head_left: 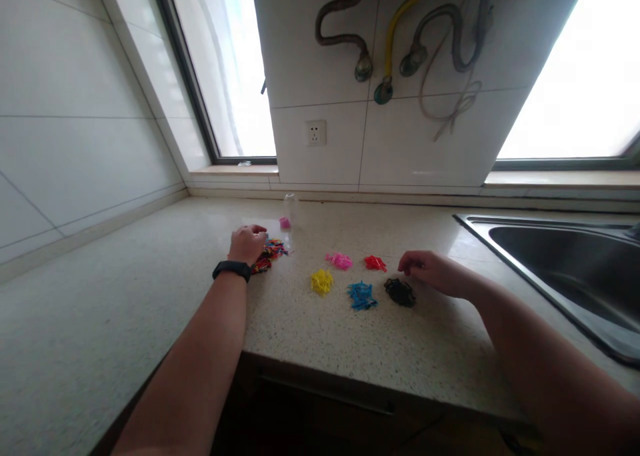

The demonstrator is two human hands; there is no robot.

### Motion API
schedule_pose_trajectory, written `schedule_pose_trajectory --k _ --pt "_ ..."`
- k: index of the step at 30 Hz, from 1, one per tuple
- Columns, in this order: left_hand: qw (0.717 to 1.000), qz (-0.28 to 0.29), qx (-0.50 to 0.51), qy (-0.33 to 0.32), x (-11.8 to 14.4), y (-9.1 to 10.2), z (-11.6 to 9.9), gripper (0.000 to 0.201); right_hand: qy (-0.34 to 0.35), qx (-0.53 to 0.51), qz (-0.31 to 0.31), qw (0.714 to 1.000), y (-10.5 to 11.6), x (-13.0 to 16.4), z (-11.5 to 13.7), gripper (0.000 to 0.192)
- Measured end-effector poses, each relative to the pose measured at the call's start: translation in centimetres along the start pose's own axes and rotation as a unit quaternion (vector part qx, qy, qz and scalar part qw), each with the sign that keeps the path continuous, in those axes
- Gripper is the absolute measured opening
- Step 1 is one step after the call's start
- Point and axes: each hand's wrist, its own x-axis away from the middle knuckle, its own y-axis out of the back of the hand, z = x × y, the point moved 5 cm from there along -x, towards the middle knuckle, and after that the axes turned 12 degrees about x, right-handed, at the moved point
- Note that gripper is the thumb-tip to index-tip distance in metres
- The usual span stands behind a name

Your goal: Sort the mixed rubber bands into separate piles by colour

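My left hand [249,243], with a black band on its wrist, rests at the left side of a mixed-colour pile of small rubber bands [274,248]. Its fingers are slightly bent over the pile, and I see nothing held in them. My right hand [429,271] hovers low, just behind and right of a pile of black bands [400,292]. Loosely curled, its fingers point down with nothing visible in them. Between the hands lie separate piles of pink bands [340,261], red bands [375,263], yellow bands [321,282] and blue bands [362,296].
Behind the mixed pile stands a clear container [291,206], with a small pink item [285,223] beside it. A steel sink [530,279] is set into the pale countertop [310,329] at the right. A wall socket [315,133] and pipes are at the back.
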Motion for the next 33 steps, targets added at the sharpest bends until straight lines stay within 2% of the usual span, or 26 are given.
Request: schedule_pose_trajectory --k 10,33 --pt "0.992 0.085 -0.048 0.073 -0.1 -1.4 2.7 0.04 -0.001 0.025 0.003 1.0 -0.2 -0.2 -0.3 0.024" --pt "0.988 0.116 -0.061 0.08 0.2 -1.4 1.6 0.034 -0.008 0.023 0.019 1.0 0.0 -0.1 0.4 0.026"
